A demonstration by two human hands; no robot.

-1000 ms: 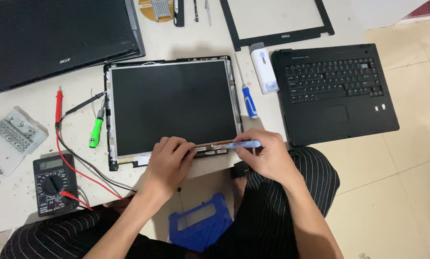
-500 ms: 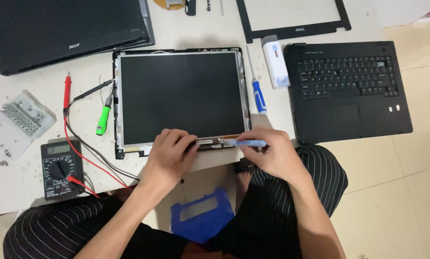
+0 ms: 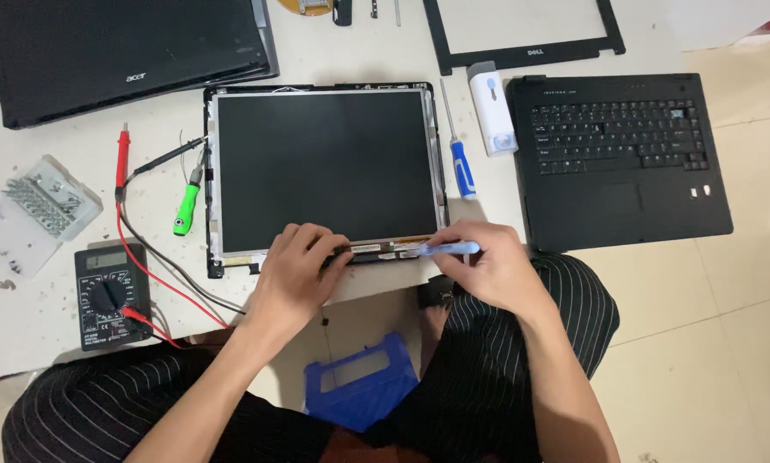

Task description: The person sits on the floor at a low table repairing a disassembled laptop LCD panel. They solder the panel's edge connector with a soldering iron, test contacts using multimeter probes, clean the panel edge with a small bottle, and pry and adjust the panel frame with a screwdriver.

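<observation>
A bare laptop screen panel (image 3: pixel 325 167) in its black back cover lies flat on the white work surface (image 3: pixel 350 51). My left hand (image 3: pixel 299 270) rests fingers-down on the panel's near edge, pressing the bottom strip. My right hand (image 3: pixel 488 266) grips a thin light-blue tool (image 3: pixel 449 249) whose tip points left at the same bottom strip, close to my left fingertips.
A blue-handled screwdriver (image 3: pixel 460 163) and a white device (image 3: pixel 492 111) lie right of the panel, then a black laptop base (image 3: pixel 625 163). Left: green-handled screwdriver (image 3: pixel 185 206), multimeter (image 3: pixel 110 296) with red and black leads, clear bit case (image 3: pixel 42 201). Another laptop (image 3: pixel 119 51) and a screen bezel (image 3: pixel 522 56) lie behind. A blue tray (image 3: pixel 363 381) sits between my knees.
The view has shifted so the panel and tools sit further right and lower. Both hands stay at the panel's near edge, the blue tool still pointing at the bottom strip.
</observation>
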